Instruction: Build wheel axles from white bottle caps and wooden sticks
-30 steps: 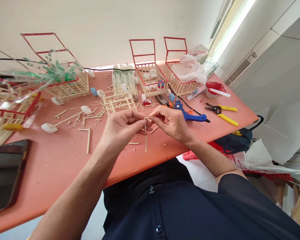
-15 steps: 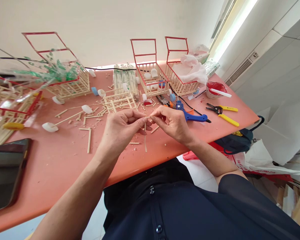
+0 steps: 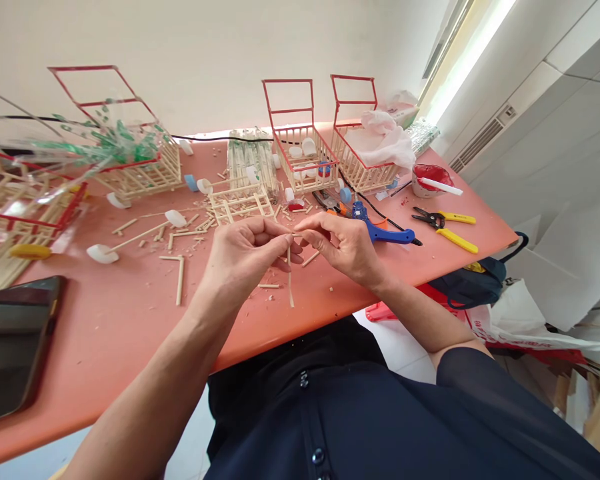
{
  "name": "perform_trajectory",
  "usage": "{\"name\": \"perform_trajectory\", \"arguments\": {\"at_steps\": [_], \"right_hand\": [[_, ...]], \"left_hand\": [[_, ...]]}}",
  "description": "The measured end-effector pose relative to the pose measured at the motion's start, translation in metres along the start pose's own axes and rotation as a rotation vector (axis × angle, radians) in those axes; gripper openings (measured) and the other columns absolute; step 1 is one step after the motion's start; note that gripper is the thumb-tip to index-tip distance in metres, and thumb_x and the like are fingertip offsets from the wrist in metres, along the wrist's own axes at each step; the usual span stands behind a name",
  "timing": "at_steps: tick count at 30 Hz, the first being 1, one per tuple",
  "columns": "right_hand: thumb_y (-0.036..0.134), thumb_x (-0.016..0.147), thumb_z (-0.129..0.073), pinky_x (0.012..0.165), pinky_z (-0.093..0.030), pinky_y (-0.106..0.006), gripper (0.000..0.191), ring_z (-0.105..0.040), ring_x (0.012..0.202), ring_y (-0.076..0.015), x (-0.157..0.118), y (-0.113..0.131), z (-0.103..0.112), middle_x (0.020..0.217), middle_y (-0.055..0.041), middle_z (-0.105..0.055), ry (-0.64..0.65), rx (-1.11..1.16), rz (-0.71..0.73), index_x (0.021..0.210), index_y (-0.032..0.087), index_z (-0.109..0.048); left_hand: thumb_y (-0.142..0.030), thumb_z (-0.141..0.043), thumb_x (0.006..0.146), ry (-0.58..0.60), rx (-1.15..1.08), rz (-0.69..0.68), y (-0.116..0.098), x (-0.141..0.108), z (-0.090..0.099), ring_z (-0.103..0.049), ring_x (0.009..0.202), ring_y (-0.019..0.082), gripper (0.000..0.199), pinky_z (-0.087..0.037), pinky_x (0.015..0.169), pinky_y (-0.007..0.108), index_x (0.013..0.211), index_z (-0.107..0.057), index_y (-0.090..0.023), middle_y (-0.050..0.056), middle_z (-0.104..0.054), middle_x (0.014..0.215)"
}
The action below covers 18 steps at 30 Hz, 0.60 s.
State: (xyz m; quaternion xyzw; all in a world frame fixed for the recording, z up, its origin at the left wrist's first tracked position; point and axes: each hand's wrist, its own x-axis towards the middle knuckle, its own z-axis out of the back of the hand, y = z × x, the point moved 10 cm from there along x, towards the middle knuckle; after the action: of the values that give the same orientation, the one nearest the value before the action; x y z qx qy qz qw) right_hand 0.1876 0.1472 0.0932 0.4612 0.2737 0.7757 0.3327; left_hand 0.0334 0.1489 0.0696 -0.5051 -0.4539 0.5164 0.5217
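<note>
My left hand (image 3: 247, 250) is closed, thumb and finger pinching a thin wooden stick (image 3: 289, 277) whose pale length hangs down over the table. Opposite it, my right hand (image 3: 341, 245) is also closed in a pinch, its fingertips at the joined top end of the stick, close to my left thumb. Fingers partly hide that end. Just behind my hands lies an open frame of wooden sticks (image 3: 240, 202). An L-shaped stick piece (image 3: 180, 280) rests to the left. Close by my right hand is a blue glue gun (image 3: 385, 232).
Stick baskets with red handles (image 3: 307, 157) stand along the wall. Wire strippers with yellow handles (image 3: 455, 237) and a cup of red paint (image 3: 433, 180) are on the right. A phone (image 3: 17, 347) lies front left. Stick offcuts and white bottle caps (image 3: 103, 254) are scattered about.
My right fingertips have shifted slightly around the top end of the stick. Both hands stay almost in place, and the table things have not moved.
</note>
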Motion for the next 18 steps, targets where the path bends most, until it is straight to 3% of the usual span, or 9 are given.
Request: {"name": "perform_trajectory", "arguments": {"at_steps": [3, 10, 18], "right_hand": [[0.049, 0.111, -0.057, 0.078, -0.053, -0.025, 0.036, -0.074, 0.087, -0.0126, 0.0003, -0.0024, 0.0047, 0.107, -0.0046, -0.081, -0.017, 0.006, -0.053, 0.116, 0.018, -0.076], [0.056, 0.107, -0.064, 0.064, -0.042, -0.025, 0.043, -0.053, 0.065, -0.0086, 0.0029, 0.0044, 0.0056, 0.082, 0.0008, -0.074, -0.026, -0.032, -0.016, 0.092, 0.017, -0.074], [0.061, 0.106, -0.062, 0.063, -0.039, -0.026, 0.05, -0.052, 0.065, -0.0092, 0.003, 0.0003, 0.0032, 0.078, 0.0003, -0.071, -0.017, -0.002, -0.066, 0.086, 0.017, -0.071]], "left_hand": [[-0.025, -0.079, 0.073, -0.032, -0.025, -0.003, -0.0007, 0.0, 0.0034, -0.078, 0.06, 0.021, 0.011, -0.061, 0.051, 0.024, 0.077, -0.077, -0.016, 0.007, -0.082, 0.073], [-0.024, -0.079, 0.075, -0.028, -0.052, 0.009, -0.0019, -0.0003, 0.0032, -0.078, 0.061, 0.019, 0.008, -0.062, 0.053, 0.023, 0.076, -0.076, -0.016, 0.007, -0.081, 0.072], [-0.025, -0.079, 0.076, 0.011, -0.069, 0.02, -0.0004, -0.0007, -0.0011, -0.079, 0.063, 0.019, 0.009, -0.063, 0.055, 0.024, 0.076, -0.076, -0.016, 0.006, -0.081, 0.073]]}}
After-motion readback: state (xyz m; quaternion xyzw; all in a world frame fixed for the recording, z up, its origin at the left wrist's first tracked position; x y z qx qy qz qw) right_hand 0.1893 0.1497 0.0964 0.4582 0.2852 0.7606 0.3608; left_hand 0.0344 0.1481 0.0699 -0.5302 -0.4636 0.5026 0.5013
